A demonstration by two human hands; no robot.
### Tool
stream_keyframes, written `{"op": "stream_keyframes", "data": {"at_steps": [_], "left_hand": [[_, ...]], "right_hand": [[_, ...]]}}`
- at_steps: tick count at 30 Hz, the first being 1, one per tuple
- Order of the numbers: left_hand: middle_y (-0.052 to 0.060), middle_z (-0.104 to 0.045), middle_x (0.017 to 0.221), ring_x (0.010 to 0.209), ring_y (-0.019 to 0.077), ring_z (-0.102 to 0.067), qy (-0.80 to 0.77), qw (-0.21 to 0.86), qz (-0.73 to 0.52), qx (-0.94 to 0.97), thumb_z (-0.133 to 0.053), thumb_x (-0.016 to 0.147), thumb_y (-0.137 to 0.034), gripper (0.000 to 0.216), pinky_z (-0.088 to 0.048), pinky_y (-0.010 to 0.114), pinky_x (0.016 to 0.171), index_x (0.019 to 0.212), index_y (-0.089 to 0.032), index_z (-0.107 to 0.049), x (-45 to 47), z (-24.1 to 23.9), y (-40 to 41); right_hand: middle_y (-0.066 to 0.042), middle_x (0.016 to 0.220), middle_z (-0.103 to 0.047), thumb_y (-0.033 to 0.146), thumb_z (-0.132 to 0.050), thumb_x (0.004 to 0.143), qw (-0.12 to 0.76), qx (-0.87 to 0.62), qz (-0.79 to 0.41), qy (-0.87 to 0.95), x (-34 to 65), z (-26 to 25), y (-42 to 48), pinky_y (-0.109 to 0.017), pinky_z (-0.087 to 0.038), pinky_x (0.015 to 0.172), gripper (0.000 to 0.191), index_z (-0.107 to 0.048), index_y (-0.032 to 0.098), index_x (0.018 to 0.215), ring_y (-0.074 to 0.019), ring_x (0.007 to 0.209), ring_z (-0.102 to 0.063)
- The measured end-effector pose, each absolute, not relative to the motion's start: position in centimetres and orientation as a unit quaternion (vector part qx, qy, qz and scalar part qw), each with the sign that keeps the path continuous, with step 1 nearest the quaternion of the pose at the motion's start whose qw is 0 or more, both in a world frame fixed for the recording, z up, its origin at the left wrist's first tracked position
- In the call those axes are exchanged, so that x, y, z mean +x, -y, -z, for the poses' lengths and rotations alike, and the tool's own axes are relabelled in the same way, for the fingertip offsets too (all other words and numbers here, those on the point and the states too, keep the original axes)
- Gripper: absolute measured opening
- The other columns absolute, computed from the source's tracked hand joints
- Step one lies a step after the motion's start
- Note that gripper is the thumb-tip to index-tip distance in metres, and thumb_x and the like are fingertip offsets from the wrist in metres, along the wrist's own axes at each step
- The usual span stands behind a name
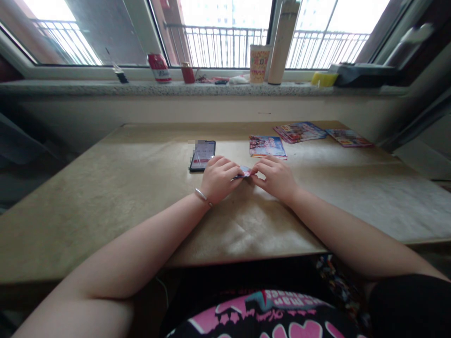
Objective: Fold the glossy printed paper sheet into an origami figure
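Note:
Near the middle of the table, my left hand and my right hand pinch a small printed paper piece between them. It is colourful, with pale blue and reddish print, and looks folded; my fingers cover much of it. A silver bracelet circles my left wrist. Just beyond my left hand lies a dark phone with its screen lit. Past my right hand is a small stack of printed sheets, blue and red.
A fanned pile of similar sheets and another pile lie at the table's far right. On the windowsill stand a red can, a red bottle, a patterned paper cup, a tall tube and a yellow item.

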State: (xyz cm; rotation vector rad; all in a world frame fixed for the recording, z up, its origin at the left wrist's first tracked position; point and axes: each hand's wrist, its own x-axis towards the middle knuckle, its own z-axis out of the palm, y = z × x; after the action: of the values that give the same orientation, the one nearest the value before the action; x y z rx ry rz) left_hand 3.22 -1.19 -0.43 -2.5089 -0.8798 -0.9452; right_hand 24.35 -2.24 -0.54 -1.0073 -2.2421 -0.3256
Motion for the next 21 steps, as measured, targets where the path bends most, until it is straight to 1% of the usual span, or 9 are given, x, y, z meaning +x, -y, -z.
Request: {"op": "stream_keyframes", "data": {"at_steps": [8,11,12,15,18,21], "left_hand": [[-0.001,-0.072,0.086,0.081,0.0170,-0.059,0.307,0.145,0.336,-0.879,-0.057,0.090,-0.032,0.015,-0.040,0.035,0.084,0.083,-0.024,-0.068,3.1,0.6,1.1],[0.001,-0.071,0.090,0.085,0.0180,-0.060,0.334,0.112,0.355,-0.866,-0.061,0.087,-0.034,0.012,-0.041,0.034,0.083,0.089,-0.023,-0.066,3.0,0.8,1.0],[0.002,-0.070,0.091,0.085,0.0184,-0.061,0.348,0.097,0.369,-0.856,-0.064,0.084,-0.035,0.014,-0.042,0.034,0.082,0.091,-0.022,-0.065,3.0,0.9,0.9],[0.003,-0.066,0.090,0.084,0.0180,-0.061,0.369,0.039,0.423,-0.827,-0.067,0.080,-0.031,0.020,-0.045,0.032,0.078,0.096,-0.020,-0.061,2.8,1.2,0.4],[0.003,-0.065,0.092,0.087,0.0164,-0.060,0.335,-0.012,0.461,-0.822,-0.062,0.081,-0.022,0.010,-0.048,0.030,0.079,0.091,-0.019,-0.060,2.7,1.3,0.0],[0.002,-0.064,0.088,0.086,0.0158,-0.060,0.313,-0.001,0.465,-0.828,-0.060,0.082,-0.019,0.002,-0.048,0.029,0.079,0.083,-0.020,-0.061,2.6,1.3,-0.1]], "right_hand": [[-0.003,0.082,-0.069,0.027,-0.059,0.086,0.314,-0.393,0.132,0.854,24.5,0.3,2.3,-0.032,-0.044,0.079,0.012,-0.066,0.021,0.078,-0.0208,0.087,-0.057],[-0.004,0.084,-0.069,0.028,-0.057,0.088,0.322,-0.396,0.133,0.849,24.6,0.4,2.2,-0.032,-0.044,0.078,0.015,-0.066,0.021,0.078,-0.0204,0.088,-0.058],[-0.004,0.085,-0.069,0.029,-0.057,0.088,0.331,-0.401,0.131,0.844,24.7,0.4,2.1,-0.032,-0.044,0.078,0.015,-0.066,0.022,0.079,-0.0202,0.088,-0.058],[-0.004,0.086,-0.069,0.030,-0.058,0.088,0.364,-0.427,0.116,0.820,25.0,0.7,1.8,-0.032,-0.044,0.078,0.014,-0.067,0.022,0.081,-0.0202,0.088,-0.058],[-0.004,0.086,-0.068,0.031,-0.059,0.087,0.385,-0.439,0.096,0.806,25.2,0.8,1.6,-0.033,-0.045,0.079,0.012,-0.067,0.023,0.081,-0.0205,0.087,-0.058],[-0.004,0.091,-0.068,0.030,-0.059,0.086,0.397,-0.414,0.083,0.815,25.1,0.7,1.8,-0.034,-0.046,0.081,0.011,-0.067,0.023,0.088,-0.0205,0.089,-0.058]]}}
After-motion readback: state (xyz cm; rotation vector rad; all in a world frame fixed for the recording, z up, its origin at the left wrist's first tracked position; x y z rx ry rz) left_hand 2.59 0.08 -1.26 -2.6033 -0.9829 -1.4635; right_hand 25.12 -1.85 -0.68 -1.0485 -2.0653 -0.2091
